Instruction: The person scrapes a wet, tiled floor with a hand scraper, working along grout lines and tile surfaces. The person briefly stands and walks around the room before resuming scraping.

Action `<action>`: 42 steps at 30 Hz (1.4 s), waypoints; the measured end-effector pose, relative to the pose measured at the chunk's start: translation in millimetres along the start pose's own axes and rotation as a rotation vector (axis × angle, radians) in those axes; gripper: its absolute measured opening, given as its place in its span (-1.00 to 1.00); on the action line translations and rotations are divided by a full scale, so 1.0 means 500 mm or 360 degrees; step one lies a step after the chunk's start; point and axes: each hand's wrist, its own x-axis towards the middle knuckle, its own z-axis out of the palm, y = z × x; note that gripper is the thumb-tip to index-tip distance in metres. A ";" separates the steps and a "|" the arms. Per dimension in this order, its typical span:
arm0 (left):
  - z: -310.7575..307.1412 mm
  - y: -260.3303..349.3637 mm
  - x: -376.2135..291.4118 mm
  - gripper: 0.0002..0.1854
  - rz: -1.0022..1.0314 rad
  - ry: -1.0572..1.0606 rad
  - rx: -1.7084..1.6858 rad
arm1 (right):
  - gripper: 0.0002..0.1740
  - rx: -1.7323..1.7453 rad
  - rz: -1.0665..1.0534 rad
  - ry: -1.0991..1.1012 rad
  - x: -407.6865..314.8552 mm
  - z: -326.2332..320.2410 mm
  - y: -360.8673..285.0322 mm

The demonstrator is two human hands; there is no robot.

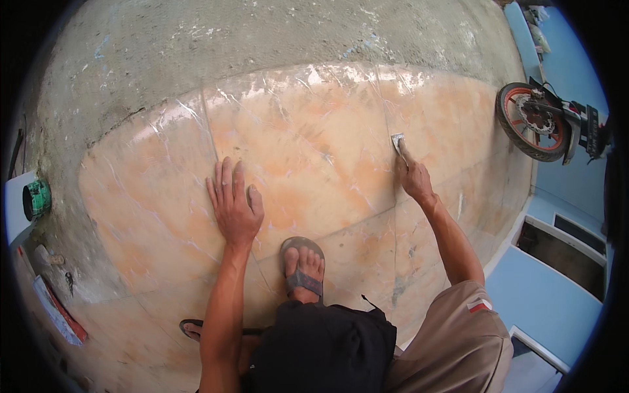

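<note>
Glossy orange-beige marbled floor tiles (pixel 304 196) lie before me, with thin joint lines between them. My left hand (pixel 239 206) rests palm down on a tile at centre-left, fingers apart, just right of a joint line's lower end. Farther right, my right hand (pixel 415 178) grips a small flat metal scraper or putty blade (pixel 398 141), its index finger stretched along it. The blade is at the tile surface, close beside another joint line. Most of the tool's grip is hidden by the fingers.
Rough grey concrete (pixel 245 34) borders the tiles at the far side. A motorbike's front wheel (pixel 533 122) stands at right by a light blue wall (pixel 540 280). My sandalled foot (pixel 304 270) is between the arms. At left are a green-rimmed pipe end (pixel 37 200) and a red-and-white strip (pixel 59 312).
</note>
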 end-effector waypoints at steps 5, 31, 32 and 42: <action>0.026 0.037 0.010 -0.42 0.0053 -0.0012 -0.0065 | -0.40 -0.0145 0.0008 0.0301 0.281 -0.093 -0.001; 0.006 0.011 0.009 -0.42 0.0006 0.0024 0.0064 | -0.37 -0.0062 0.0095 0.0032 0.117 -0.045 0.054; 0.012 0.021 0.009 -0.42 0.0029 0.0033 0.0062 | -0.38 -0.0106 0.0118 0.0068 0.192 -0.076 0.043; 0.001 0.003 0.002 -0.39 0.0006 -0.0011 0.0042 | -0.36 -0.0030 0.0096 -0.0006 -0.057 -0.010 0.064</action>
